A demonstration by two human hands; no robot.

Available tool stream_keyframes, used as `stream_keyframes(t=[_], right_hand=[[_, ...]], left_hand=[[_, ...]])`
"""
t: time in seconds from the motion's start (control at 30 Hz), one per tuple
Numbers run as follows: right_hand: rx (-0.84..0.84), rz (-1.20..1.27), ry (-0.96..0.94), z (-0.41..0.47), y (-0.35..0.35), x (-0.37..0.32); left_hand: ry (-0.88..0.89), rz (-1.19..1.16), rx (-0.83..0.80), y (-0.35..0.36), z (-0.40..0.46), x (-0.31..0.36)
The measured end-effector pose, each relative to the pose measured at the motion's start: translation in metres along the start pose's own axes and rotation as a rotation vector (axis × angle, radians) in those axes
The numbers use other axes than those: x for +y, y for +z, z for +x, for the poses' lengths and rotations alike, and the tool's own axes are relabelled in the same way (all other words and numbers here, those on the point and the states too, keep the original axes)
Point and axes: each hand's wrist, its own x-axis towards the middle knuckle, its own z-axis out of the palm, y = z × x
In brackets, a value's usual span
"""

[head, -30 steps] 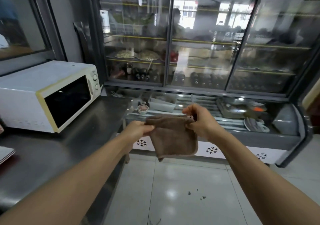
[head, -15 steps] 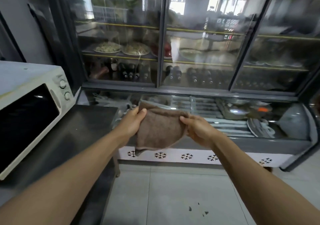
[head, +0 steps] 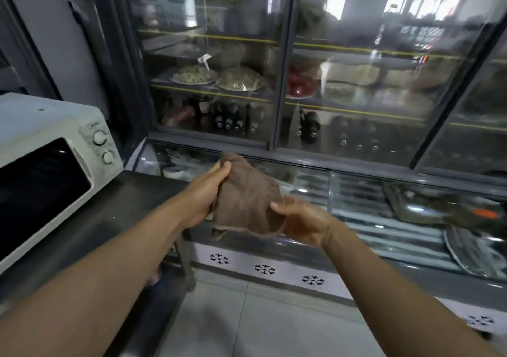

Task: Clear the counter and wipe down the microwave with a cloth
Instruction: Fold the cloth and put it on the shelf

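1. Head view, holdings: the brown cloth [head: 247, 197] hangs in the air between both hands, out past the bench's [head: 109, 219] front edge and over the floor. The left hand [head: 204, 193] pinches its upper corner with thumb and fingers curled on the fabric. The right hand [head: 299, 223] grips the lower right edge, thumb on top. Each grip is closed on the cloth.

2. Head view, target: the white microwave [head: 55, 148] stands on the dark bench at the left, well apart from the cloth. Its door and two dials face the person.

3. Risk: the cloth is bunched and only loosely folded. If either grip slackens while refolding, it would likely drop to the tiled floor [head: 247, 323], where dark scraps may be lying, and carry dirt onto the microwave.

4. Risk: a hard wipe across the dials could turn them.

5. Edges and room: the stretch of bench between microwave and edge shows nothing standing on it. The refrigerated display case [head: 356, 109] closes off the front. The floor gap between bench and case is narrow, so I judge that the swing left must stay short.
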Motion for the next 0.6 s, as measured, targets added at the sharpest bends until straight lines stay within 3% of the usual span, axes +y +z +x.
stream_keyframes(t=[0.17,0.33,0.47,0.6], right_hand=[[0.18,-0.116,-0.094,0.028,-0.05,-0.036],[0.065,-0.393,-0.148,0.043,-0.076,-0.061],[-0.009,-0.548,-0.139,0.06,-0.088,-0.063],[-0.034,-0.763,-0.199,0.082,-0.079,-0.046]], left_hand=[[-0.016,0.059,0.356,0.033,0.027,-0.013],[-0.085,0.109,0.701,0.062,0.04,-0.032],[-0.072,-0.015,0.714,0.066,0.028,-0.04],[-0.159,0.341,0.622,0.061,0.013,-0.045]])
